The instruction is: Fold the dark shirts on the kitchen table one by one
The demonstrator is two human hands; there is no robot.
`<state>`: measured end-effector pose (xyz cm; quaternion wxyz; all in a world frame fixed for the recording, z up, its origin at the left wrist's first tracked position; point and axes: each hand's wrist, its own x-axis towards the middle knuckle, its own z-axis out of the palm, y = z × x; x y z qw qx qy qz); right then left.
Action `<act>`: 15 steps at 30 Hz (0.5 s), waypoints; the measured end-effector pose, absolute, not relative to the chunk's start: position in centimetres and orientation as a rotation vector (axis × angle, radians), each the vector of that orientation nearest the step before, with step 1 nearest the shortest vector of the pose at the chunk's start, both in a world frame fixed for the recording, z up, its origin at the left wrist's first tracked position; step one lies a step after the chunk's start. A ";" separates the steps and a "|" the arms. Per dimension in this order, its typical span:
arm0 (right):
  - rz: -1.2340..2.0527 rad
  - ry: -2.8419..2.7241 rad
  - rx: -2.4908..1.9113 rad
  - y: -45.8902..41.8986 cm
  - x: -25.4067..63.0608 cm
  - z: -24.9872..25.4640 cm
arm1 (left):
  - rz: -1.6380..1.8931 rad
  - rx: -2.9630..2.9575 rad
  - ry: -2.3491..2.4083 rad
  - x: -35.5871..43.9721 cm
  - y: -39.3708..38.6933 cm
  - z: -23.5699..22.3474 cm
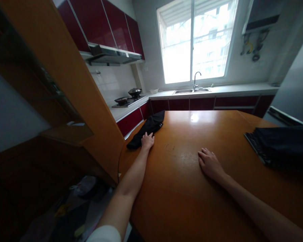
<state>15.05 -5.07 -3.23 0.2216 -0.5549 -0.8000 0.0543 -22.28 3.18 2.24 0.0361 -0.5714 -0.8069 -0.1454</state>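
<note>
My left hand [147,140] lies at the near edge of a black garment [150,127], its fingers slightly spread and touching the cloth. The garment is bunched lengthwise near the left edge of the wooden table [181,188], with small white marks on its right side. My right hand [210,163] rests palm down on the bare tabletop, fingers extended and nothing held. To its right sits a stack of folded dark clothes [282,144], apart from the hand.
A wooden cabinet frame [101,144] rises close by the table's left side. Beyond the table are a stove with a lidded pan [135,91], a sink [192,91] and a white counter [232,88]. Bags [86,185] lie on the floor at lower left.
</note>
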 end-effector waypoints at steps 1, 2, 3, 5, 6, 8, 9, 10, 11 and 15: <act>0.157 -2.210 -1.533 -5.0 15.1 -3.2 | -0.441 -1.747 -2.471 -22.6 3.3 2.3; 0.161 -2.213 -1.533 -5.0 15.1 -3.3 | -0.434 -1.740 -2.462 -22.8 3.3 2.5; 0.164 -2.219 -1.534 -5.0 15.1 -3.3 | -0.425 -1.736 -2.454 -22.9 3.4 2.6; 0.167 -2.233 -1.537 -4.9 15.1 -3.2 | -0.404 -1.735 -2.443 -23.0 3.4 2.9; 0.167 -2.238 -1.543 -4.9 15.0 -3.1 | -0.391 -1.737 -2.439 -22.9 3.4 2.9; 0.165 -2.242 -1.556 -5.0 14.9 -3.0 | -0.363 -1.751 -2.425 -22.3 3.4 3.0; 0.162 -2.241 -1.562 -5.0 14.9 -2.8 | -0.349 -1.768 -2.413 -21.8 3.4 3.0; 0.159 -2.239 -1.567 -5.0 14.9 -2.7 | -0.334 -1.792 -2.396 -21.1 3.3 2.9; 0.158 -2.237 -1.569 -5.0 14.8 -2.6 | -0.320 -1.823 -2.373 -20.3 3.3 2.8; 0.167 -2.217 -1.565 -5.1 14.8 -2.4 | -0.276 -1.988 -2.247 -15.7 2.6 2.2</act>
